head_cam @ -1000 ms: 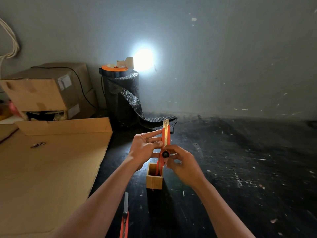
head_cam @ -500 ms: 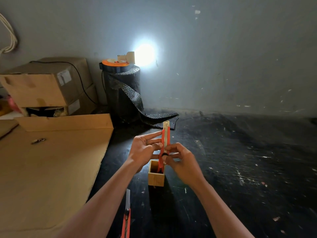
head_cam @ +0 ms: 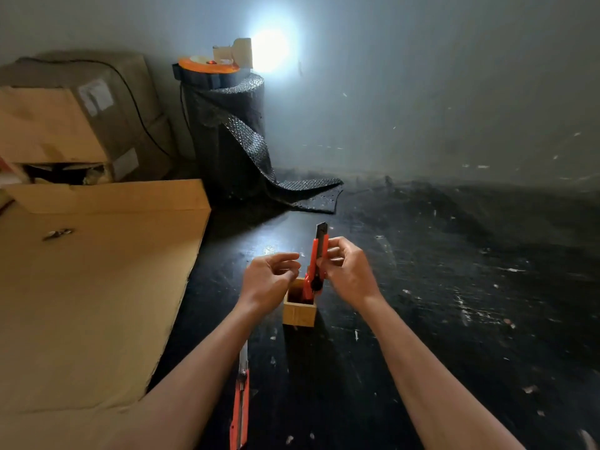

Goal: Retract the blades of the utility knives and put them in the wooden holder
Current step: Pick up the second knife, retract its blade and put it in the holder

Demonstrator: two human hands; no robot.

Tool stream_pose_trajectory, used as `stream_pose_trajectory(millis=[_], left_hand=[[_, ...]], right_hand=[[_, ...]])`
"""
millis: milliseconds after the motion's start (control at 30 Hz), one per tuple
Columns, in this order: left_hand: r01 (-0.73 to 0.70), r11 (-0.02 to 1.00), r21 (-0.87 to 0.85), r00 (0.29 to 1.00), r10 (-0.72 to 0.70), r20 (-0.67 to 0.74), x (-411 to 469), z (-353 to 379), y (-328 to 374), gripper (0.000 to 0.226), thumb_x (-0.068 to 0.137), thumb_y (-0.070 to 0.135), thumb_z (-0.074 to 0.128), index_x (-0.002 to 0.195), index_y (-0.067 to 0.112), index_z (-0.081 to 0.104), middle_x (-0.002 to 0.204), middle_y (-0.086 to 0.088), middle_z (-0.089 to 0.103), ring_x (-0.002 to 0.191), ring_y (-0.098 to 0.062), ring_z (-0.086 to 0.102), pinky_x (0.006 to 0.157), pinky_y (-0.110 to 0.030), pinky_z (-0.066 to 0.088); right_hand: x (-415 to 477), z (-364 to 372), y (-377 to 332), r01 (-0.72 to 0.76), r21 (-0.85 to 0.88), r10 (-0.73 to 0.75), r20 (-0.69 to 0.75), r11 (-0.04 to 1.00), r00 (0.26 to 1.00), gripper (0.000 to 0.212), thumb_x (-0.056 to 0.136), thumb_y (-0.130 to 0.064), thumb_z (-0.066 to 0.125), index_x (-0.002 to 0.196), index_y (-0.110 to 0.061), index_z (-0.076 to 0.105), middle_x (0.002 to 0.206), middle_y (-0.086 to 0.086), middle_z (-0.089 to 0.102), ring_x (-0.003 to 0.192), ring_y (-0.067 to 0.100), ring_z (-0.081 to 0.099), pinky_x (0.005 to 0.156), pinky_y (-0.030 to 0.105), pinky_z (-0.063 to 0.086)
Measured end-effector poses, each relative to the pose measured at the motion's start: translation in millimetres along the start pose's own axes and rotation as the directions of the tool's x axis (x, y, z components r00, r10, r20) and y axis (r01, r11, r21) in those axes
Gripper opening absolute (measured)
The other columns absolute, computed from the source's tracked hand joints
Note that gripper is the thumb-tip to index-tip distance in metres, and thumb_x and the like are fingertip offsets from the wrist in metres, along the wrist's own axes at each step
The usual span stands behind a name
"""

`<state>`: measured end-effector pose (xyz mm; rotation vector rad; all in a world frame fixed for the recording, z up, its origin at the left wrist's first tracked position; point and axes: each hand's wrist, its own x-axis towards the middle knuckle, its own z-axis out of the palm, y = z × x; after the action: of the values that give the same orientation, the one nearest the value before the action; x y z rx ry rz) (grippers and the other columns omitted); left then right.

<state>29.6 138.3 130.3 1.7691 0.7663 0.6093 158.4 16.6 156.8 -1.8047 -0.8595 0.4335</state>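
An orange utility knife (head_cam: 316, 258) stands tilted in the small wooden holder (head_cam: 298, 311), its lower end inside and its dark tip pointing up. My right hand (head_cam: 349, 271) grips the knife's upper part. My left hand (head_cam: 269, 277) hovers just left of the holder with loosely curled fingers, apart from the knife and holding nothing. A second orange utility knife (head_cam: 241, 397) lies on the dark floor between my forearms, its silver blade extended toward the holder.
A flat cardboard sheet (head_cam: 91, 287) covers the floor at left, with cardboard boxes (head_cam: 74, 118) behind it. A black bubble-wrap roll (head_cam: 227, 134) stands by the wall with an orange reel (head_cam: 207, 64) on top. The black floor (head_cam: 454, 287) spreads right.
My left hand has let go of the knife and drawn back to the left. The knife has sunk lower into the holder, held only by my right hand.
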Motion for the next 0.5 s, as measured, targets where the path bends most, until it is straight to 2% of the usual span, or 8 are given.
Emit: stream_pose_trajectory(millis=[67, 133, 200, 267, 300, 367, 433, 500], left_hand=[[0.004, 0.992, 0.128, 0.999, -0.008, 0.033, 4, 0, -18, 0.036, 0.088, 0.007, 0.077, 0.123, 0.015, 0.073, 0.112, -0.003, 0.078, 0.102, -0.014, 0.074, 0.079, -0.013, 0.059], [0.008, 0.974, 0.225, 0.998, -0.021, 0.059, 9, 2, -34, 0.045, 0.085, 0.015, 0.082, 0.127, 0.015, 0.070, 0.121, -0.003, 0.075, 0.107, -0.014, 0.071, 0.088, -0.021, 0.058], [0.029, 0.960, 0.279, 0.995, -0.055, 0.086, 13, 6, -48, 0.056, 0.081, 0.018, 0.085, 0.134, 0.015, 0.065, 0.131, -0.005, 0.070, 0.114, -0.016, 0.068, 0.096, -0.032, 0.057], [0.052, 0.945, 0.324, 0.990, -0.091, 0.104, 17, 10, -61, 0.067, 0.078, 0.019, 0.087, 0.140, 0.015, 0.060, 0.138, -0.007, 0.066, 0.118, -0.017, 0.064, 0.097, -0.032, 0.053], [0.066, 0.940, 0.336, 0.988, -0.109, 0.111, 19, 12, -66, 0.072, 0.077, 0.020, 0.088, 0.142, 0.015, 0.058, 0.140, -0.007, 0.064, 0.120, -0.017, 0.063, 0.097, -0.032, 0.052], [0.092, 0.934, 0.345, 0.983, -0.141, 0.121, 24, 16, -75, 0.077, 0.076, 0.022, 0.089, 0.145, 0.014, 0.055, 0.142, -0.009, 0.062, 0.124, -0.020, 0.062, 0.102, -0.037, 0.052], [0.122, 0.933, 0.338, 0.979, -0.170, 0.114, 26, 19, -82, 0.076, 0.078, 0.021, 0.088, 0.146, 0.014, 0.054, 0.142, -0.009, 0.062, 0.125, -0.022, 0.062, 0.105, -0.040, 0.053], [0.140, 0.937, 0.320, 0.977, -0.184, 0.110, 27, 22, -89, 0.073, 0.080, 0.020, 0.087, 0.146, 0.016, 0.055, 0.139, -0.008, 0.064, 0.123, -0.022, 0.063, 0.102, -0.038, 0.052]], right_hand=[[11, 6, 9, -0.035, -0.048, 0.035, -0.007, 0.998, 0.999, 0.014, 0.095, -0.007, 0.068, 0.108, -0.012, 0.065, 0.100, 0.009, 0.073, 0.089, 0.023, 0.076, 0.076, 0.040, 0.066], [21, 14, 18, -0.046, -0.093, 0.044, -0.021, 0.995, 0.999, 0.011, 0.097, -0.013, 0.067, 0.108, -0.012, 0.066, 0.100, 0.006, 0.073, 0.086, 0.018, 0.074, 0.071, 0.030, 0.062], [30, 22, 25, -0.058, -0.140, 0.055, -0.024, 0.988, 0.998, 0.011, 0.098, -0.016, 0.066, 0.107, -0.010, 0.067, 0.098, 0.002, 0.070, 0.079, 0.007, 0.067, 0.063, 0.015, 0.050], [39, 32, 31, -0.071, -0.182, 0.071, -0.007, 0.981, 0.997, 0.012, 0.099, -0.016, 0.065, 0.108, -0.008, 0.067, 0.098, 0.002, 0.070, 0.076, 0.001, 0.062, 0.056, 0.009, 0.045], [42, 37, 34, -0.078, -0.196, 0.081, 0.006, 0.978, 0.997, 0.013, 0.099, -0.016, 0.065, 0.109, -0.008, 0.068, 0.100, 0.004, 0.071, 0.077, 0.003, 0.064, 0.054, 0.008, 0.045], [48, 47, 41, -0.089, -0.227, 0.095, 0.018, 0.970, 0.995, 0.016, 0.098, -0.017, 0.065, 0.112, -0.009, 0.068, 0.105, 0.007, 0.073, 0.085, 0.015, 0.069, 0.056, 0.011, 0.047], [53, 55, 48, -0.098, -0.273, 0.108, 0.024, 0.957, 0.994, 0.015, 0.097, -0.018, 0.066, 0.111, -0.010, 0.068, 0.105, 0.008, 0.075, 0.091, 0.022, 0.072, 0.064, 0.024, 0.056], [56, 61, 53, -0.108, -0.305, 0.125, 0.035, 0.946, 0.992, 0.013, 0.096, -0.018, 0.066, 0.107, -0.012, 0.068, 0.103, 0.009, 0.076, 0.092, 0.026, 0.073, 0.073, 0.038, 0.062]])
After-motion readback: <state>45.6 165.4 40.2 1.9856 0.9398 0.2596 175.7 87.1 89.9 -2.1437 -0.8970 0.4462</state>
